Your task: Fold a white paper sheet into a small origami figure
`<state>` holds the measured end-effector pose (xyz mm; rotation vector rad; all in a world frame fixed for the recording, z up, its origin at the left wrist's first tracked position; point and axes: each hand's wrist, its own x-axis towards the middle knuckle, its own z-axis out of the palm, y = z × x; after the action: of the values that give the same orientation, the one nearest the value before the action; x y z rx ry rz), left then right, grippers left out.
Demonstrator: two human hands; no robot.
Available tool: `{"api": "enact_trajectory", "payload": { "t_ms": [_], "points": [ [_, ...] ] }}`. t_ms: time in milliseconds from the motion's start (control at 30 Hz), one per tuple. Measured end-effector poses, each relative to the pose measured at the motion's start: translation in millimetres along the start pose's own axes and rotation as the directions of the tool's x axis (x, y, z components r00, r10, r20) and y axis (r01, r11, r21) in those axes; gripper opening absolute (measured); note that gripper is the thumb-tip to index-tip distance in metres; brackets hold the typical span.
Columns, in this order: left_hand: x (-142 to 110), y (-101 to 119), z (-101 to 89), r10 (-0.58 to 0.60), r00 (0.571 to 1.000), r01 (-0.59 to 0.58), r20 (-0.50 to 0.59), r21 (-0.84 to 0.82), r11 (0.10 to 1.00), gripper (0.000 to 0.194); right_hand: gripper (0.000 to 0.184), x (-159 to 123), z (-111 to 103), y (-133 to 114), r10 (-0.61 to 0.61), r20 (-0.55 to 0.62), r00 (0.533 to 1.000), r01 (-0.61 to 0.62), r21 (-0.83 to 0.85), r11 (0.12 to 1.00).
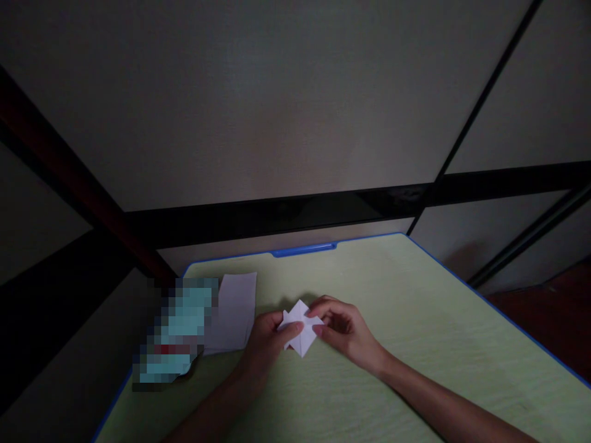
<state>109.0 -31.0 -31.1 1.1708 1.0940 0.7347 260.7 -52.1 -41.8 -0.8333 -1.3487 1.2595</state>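
A small folded piece of white paper lies in the middle of the light green table, held between both hands. My left hand pinches its left side with thumb and fingers closed on it. My right hand pinches its right side, fingertips pressed on the top fold. Both forearms reach in from the bottom edge of the view.
A flat white sheet of paper lies on the table left of my hands. Beside it is a blurred-out light blue object. The table has a blue rim with a blue handle at its far edge. Walls with dark frames stand behind.
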Motion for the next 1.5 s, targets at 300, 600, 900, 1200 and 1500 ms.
{"api": "enact_trajectory", "payload": {
  "t_ms": [300, 600, 900, 1200, 1500],
  "points": [
    [-0.7, 2.0, -1.1, 0.018, 0.999, -0.015, -0.049, 0.056, 0.998, 0.023, 0.009, 5.0, -2.3, -2.6, 0.003, -0.052, 0.999, -0.005, -0.042, 0.999],
    [-6.1, 4.8, 4.3, 0.047, 0.997, -0.041, -0.055, 0.107, 0.993, 0.021, 0.009, 6.2, -3.3, -1.1, 0.092, -0.103, 0.990, -0.094, -0.017, 0.995],
    [-5.1, 3.6, 6.2, 0.058, 0.998, -0.053, -0.035, 0.130, 0.990, 0.019, 0.018, 4.1, -1.2, -2.1, 0.155, -0.215, 0.964, -0.171, -0.056, 0.984],
    [-5.2, 5.0, 7.5, 0.051, 0.998, -0.045, -0.044, 0.132, 0.990, 0.019, 0.020, 3.5, 0.6, -1.8, 0.143, -0.250, 0.958, -0.164, -0.066, 0.984],
    [-3.9, 4.7, 9.0, -0.001, 0.999, 0.008, -0.045, 0.154, 0.988, 0.025, 0.017, 2.4, 4.3, -0.5, 0.160, -0.238, 0.958, -0.179, -0.059, 0.982]
  ]
}}
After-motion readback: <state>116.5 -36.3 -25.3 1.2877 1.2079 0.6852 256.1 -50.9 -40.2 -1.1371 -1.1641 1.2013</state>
